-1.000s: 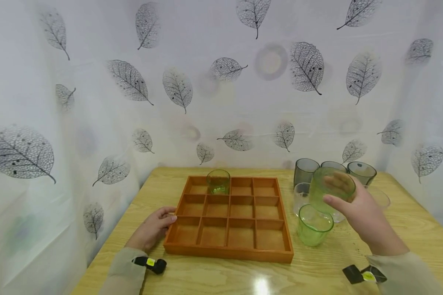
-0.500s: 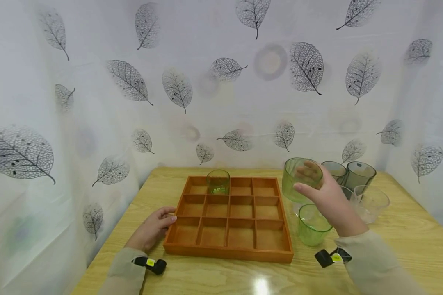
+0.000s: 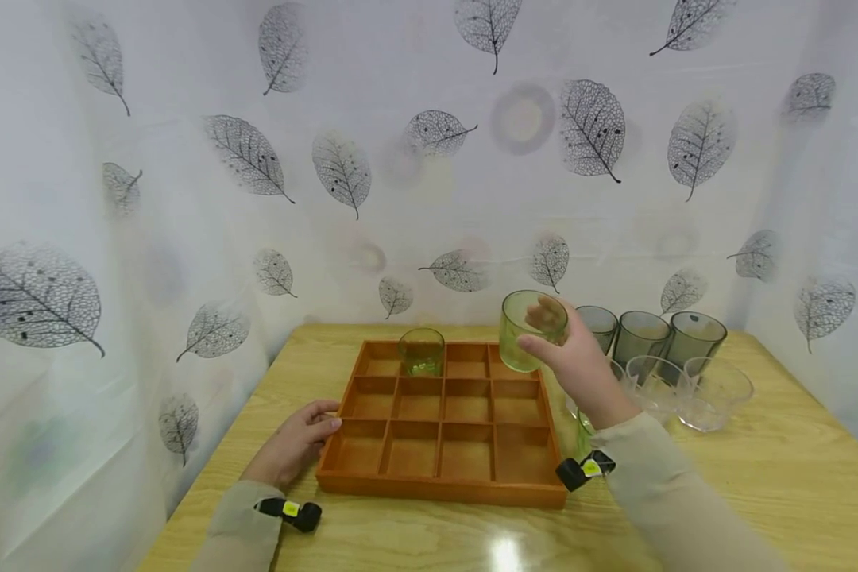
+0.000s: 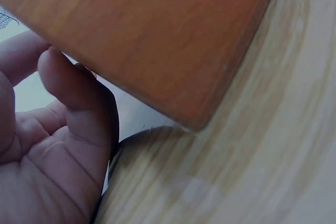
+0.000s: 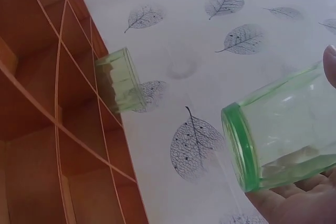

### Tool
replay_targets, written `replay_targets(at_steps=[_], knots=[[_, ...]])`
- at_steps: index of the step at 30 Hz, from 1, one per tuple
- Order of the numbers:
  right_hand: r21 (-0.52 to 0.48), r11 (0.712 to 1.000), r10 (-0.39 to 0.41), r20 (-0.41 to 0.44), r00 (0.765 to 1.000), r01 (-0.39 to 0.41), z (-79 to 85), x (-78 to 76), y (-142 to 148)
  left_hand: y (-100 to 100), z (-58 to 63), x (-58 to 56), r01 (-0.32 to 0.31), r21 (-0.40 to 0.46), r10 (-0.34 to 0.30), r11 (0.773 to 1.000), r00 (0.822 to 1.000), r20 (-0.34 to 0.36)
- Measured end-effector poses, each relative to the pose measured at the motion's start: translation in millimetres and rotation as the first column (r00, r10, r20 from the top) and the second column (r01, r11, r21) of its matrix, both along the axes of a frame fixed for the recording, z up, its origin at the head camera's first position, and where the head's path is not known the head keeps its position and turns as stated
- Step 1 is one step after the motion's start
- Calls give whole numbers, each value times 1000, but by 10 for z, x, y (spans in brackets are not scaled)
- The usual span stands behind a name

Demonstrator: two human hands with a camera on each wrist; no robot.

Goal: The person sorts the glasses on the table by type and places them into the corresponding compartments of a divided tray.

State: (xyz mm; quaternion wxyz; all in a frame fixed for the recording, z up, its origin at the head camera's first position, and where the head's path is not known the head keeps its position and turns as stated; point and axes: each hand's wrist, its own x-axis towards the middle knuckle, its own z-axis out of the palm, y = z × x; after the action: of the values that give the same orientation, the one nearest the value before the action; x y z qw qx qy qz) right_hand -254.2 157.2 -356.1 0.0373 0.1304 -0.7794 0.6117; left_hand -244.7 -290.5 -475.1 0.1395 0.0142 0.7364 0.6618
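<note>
Holding a pale green, see-through glass tumbler (image 3: 522, 332) with its rim up, the right hand (image 3: 588, 365) has its fingers and thumb curled round the wall, the thumb on the near side and the other fingers showing through the glass. In the head view this tumbler overlaps the far right compartment of a shallow, orange-brown wooden tray (image 3: 439, 488), divided into three rows of four; the right wrist view shows its thick green base free of the tray. A second green glass tumbler (image 3: 422, 354) stands in the back row, second compartment from the left. The left hand (image 3: 295, 442) touches the tray's left side, its fingers loosely extended and its thumb against the edge. Just right of the tray, another green glass (image 3: 584, 433) is mostly hidden by the right arm. Beyond that arm stand clear glass cups (image 3: 715, 395), one partly covered, and behind them a row of three smoky grey glass tumblers (image 3: 640, 335). Everything rests on a light wood-grain counter (image 3: 393, 540), backed by a white curtain (image 3: 472, 206) printed with dark skeleton leaves.
</note>
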Motion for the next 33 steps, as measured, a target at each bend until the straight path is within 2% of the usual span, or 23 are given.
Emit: replay_targets(at_steps=[5, 10, 16, 25, 33], knots=[[-1, 1000, -3, -6, 1000, 3, -53, -127, -156, -10, -33, -11, -9, -1, 9, 1000, 1000, -1], [-53, 999, 3, 13, 1000, -2, -137, -253, -274, -10, -37, -10, -5, 8, 5, 1000, 1000, -1], [-84, 996, -30, 63, 998, 35, -277, -399, -424, -12, -17, -5, 14, 21, -14, 1000, 1000, -9], [-104, 991, -72, 147, 986, 88, -503, -602, -626, -8, -25, -10, -24, 8, 24, 1000, 1000, 7], [-104, 993, -37, 206, 978, 59, -669, -703, -688, -17, -32, -15, -14, 7, 14, 1000, 1000, 1]])
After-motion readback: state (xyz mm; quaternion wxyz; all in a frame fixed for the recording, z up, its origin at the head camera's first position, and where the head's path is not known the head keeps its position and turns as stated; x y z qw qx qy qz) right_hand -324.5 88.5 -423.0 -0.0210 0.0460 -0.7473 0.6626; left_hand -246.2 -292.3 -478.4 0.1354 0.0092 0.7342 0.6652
